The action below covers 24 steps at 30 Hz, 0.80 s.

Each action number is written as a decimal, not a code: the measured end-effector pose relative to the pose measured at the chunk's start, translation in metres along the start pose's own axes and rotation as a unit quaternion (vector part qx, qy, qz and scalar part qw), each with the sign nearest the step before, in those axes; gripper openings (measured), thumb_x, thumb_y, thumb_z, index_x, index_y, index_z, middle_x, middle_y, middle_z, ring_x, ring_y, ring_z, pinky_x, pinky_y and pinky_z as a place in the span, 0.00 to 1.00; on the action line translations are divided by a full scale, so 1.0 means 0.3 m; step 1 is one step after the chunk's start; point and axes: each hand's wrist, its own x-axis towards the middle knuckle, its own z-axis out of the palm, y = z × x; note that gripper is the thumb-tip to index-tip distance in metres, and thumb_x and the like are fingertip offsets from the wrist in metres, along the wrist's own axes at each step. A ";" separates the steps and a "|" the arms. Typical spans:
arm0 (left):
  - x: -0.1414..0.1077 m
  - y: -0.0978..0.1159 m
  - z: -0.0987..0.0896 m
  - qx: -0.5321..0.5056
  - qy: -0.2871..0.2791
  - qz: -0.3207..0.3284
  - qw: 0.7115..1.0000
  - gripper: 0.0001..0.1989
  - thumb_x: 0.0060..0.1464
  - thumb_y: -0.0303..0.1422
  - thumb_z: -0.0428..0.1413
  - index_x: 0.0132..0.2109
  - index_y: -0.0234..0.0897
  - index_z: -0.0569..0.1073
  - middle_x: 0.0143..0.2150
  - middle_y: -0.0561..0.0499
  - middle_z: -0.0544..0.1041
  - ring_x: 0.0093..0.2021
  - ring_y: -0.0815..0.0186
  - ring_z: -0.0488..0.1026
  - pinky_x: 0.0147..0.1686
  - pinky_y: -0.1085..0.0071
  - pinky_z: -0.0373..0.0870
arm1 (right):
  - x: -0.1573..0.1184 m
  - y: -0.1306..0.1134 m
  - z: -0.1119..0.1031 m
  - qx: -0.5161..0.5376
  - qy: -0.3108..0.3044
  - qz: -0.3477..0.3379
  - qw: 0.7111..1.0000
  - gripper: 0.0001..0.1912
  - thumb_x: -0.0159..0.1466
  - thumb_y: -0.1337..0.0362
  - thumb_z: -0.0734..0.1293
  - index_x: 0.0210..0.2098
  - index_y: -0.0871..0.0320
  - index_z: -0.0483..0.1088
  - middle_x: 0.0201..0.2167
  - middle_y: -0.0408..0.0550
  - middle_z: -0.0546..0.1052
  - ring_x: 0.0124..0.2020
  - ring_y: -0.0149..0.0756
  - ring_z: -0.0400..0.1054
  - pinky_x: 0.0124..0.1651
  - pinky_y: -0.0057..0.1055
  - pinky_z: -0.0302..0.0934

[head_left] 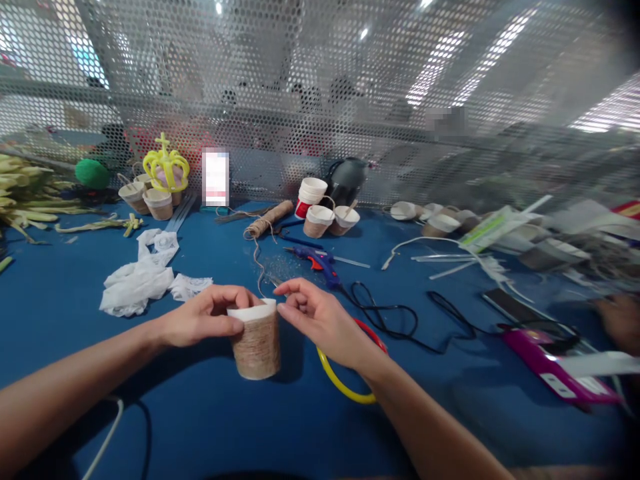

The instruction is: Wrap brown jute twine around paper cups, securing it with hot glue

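- Brown twine-wrapped cup (256,350) — clamped at the rim by fingers of left hand (207,317)
- Beside it, on right hand (330,327), thumb and forefinger apart
- Near desk's (200,417) far edge — twine spool (273,219)

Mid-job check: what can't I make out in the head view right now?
- Cup: its inner bottom is hidden behind its near wall.
- Left hand: some fingertips are hidden behind the cup's rim.
- Ring: the right hand and wrist cover part, hiding whether yellow and red join.
- Phone: pixelation hides its screen.
- Co-worker's hand: blurred, cut off by the right edge.
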 end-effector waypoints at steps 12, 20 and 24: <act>-0.005 -0.011 -0.014 -0.032 -0.051 -0.002 0.998 0.12 0.45 0.37 0.58 0.27 0.33 0.66 0.37 0.44 0.71 0.45 0.56 0.65 0.44 0.59 0.62 | 0.002 0.015 -0.026 0.135 -0.180 0.066 0.972 0.10 0.58 0.58 0.63 0.35 0.59 0.65 0.20 0.36 0.62 0.19 0.21 0.55 0.20 0.20 0.51; 0.002 -0.015 -0.010 -0.087 -0.042 -0.001 0.995 0.09 0.45 0.34 0.58 0.29 0.33 0.67 0.40 0.44 0.73 0.44 0.56 0.67 0.44 0.59 0.61 | 0.003 0.015 -0.029 0.141 -0.217 0.080 0.963 0.06 0.58 0.62 0.63 0.32 0.59 0.64 0.19 0.35 0.63 0.19 0.20 0.56 0.21 0.18 0.53; 0.005 -0.018 -0.017 -0.095 -0.046 0.007 0.994 0.08 0.47 0.33 0.57 0.30 0.33 0.67 0.42 0.44 0.72 0.46 0.56 0.66 0.46 0.58 0.60 | 0.000 0.020 -0.035 0.144 -0.207 0.076 0.965 0.06 0.59 0.62 0.63 0.32 0.59 0.64 0.20 0.35 0.62 0.19 0.20 0.55 0.21 0.18 0.52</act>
